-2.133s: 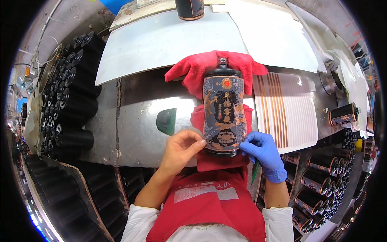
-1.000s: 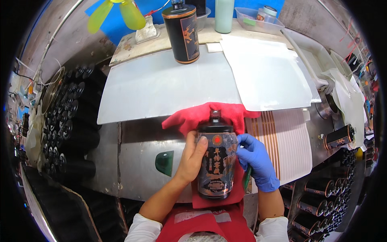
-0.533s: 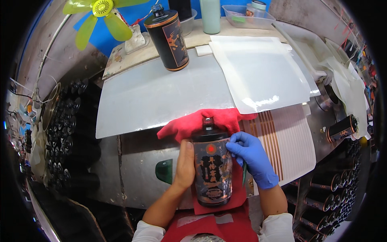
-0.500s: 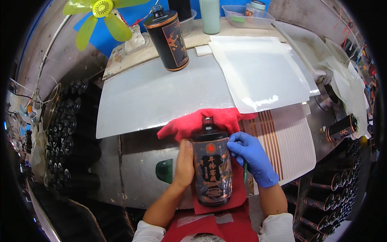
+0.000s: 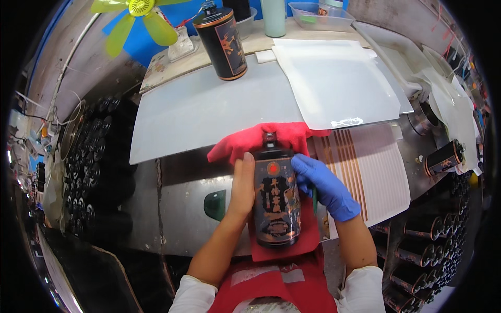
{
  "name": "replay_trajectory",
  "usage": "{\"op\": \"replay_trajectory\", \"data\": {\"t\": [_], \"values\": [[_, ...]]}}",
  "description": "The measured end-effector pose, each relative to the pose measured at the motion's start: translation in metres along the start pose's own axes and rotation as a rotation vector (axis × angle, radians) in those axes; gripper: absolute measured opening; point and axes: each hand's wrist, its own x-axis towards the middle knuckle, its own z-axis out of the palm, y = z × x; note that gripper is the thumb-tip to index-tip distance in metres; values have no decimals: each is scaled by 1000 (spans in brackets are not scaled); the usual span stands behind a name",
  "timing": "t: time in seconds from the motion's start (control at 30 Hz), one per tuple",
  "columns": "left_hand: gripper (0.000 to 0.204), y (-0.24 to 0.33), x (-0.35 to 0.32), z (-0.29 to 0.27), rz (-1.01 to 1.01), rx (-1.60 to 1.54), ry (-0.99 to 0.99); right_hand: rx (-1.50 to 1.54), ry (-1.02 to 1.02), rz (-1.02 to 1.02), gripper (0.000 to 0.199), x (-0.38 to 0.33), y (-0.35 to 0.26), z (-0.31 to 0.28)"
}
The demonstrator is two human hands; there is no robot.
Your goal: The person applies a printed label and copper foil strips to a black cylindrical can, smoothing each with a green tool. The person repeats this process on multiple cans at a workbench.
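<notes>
A black bottle [image 5: 276, 206] with a copper-patterned label and a red dot rests on red cloth in front of me, its neck pointing away. My bare left hand [image 5: 242, 182] is closed along its left side, thumb near the shoulder. My right hand [image 5: 330, 192], in a blue glove, is closed on the upper right side, with the thumb on the label's edge and the other fingers partly hidden. A thin green stick-like tool [image 5: 315, 199] shows under the glove; whether the fingers hold it I cannot tell. Beyond the neck the red cloth [image 5: 229, 144] is bunched up.
Left of the bottle lies a dark green flat piece [image 5: 214, 204]. Copper strips [image 5: 345, 167] lie on a ribbed white sheet at right. Farther off are white sheets [image 5: 339, 83], another black bottle [image 5: 222, 49] and a green fan [image 5: 141, 7]. Dark bottles [image 5: 91, 172] crowd both sides.
My right hand has shifted from a fingertip pinch at the label's edge to a closer hold round the bottle's side. The whole scene sits slightly higher in view.
</notes>
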Motion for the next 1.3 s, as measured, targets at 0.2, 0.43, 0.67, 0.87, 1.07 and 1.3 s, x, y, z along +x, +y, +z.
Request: {"op": "replay_trajectory", "data": {"t": [0.2,0.43,0.67,0.87,1.07,1.3], "values": [[51,15,-20,2,-158,-286,-202,-156,9,-47,36,-7,5,-1],[53,-4,-11,-17,-125,-225,-146,-189,-106,73,48,-27,4,-4],[74,-7,-72,-26,346,352,-414,-290,-127,100,48,-41,13,-14],[75,6,-85,-37,528,627,-322,-408,148,-76,64,-60,7,12],[71,11,-67,-24,433,701,-342,-1028,204,-381,86,-94,10,51],[82,3,-63,-19,345,434,-348,-560,95,-392,104,-68,40,32]]}}
